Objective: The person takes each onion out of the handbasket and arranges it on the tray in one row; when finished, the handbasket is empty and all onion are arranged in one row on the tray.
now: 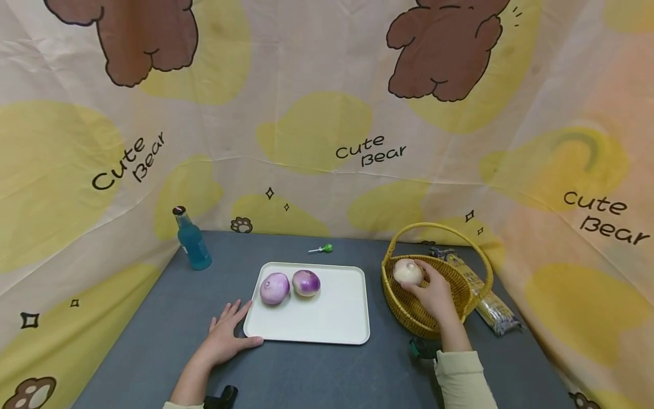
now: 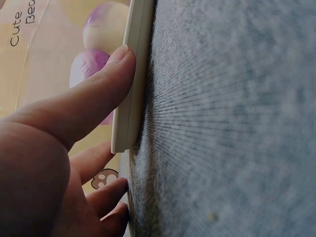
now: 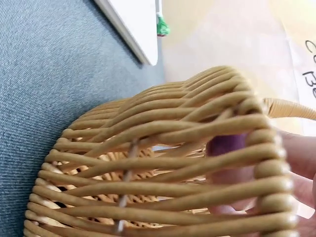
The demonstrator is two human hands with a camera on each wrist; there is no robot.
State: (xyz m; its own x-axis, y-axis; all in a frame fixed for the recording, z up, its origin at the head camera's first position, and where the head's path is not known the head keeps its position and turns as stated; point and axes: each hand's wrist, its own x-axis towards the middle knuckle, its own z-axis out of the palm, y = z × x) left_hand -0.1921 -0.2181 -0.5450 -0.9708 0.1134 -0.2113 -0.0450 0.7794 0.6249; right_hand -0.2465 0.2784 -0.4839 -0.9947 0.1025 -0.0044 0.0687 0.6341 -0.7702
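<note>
At the wicker basket [image 1: 403, 309], my right hand [image 1: 436, 292] grips a pale onion [image 1: 407, 272] between thumb and fingers, inside the rim near its left side. Through the weave in the right wrist view, a purple patch of an onion [image 3: 227, 145] shows beside the fingers [image 3: 301, 153]. A white tray [image 1: 327, 324] carries two purple onions, one left [image 1: 275, 288] and one right [image 1: 306, 283]. My left hand [image 1: 225, 338] touches the tray's near left corner with fingers spread. In the left wrist view its thumb lies against the tray's rim [image 2: 131, 113].
A blue bottle [image 1: 194, 244] stands at the back left. Behind the tray lies a green lollipop [image 1: 327, 248]. A long clear packet [image 1: 495, 312] lies right of the basket, whose handle [image 1: 439, 225] arches upward. A printed cloth backdrop hangs behind the grey table [image 1: 317, 375].
</note>
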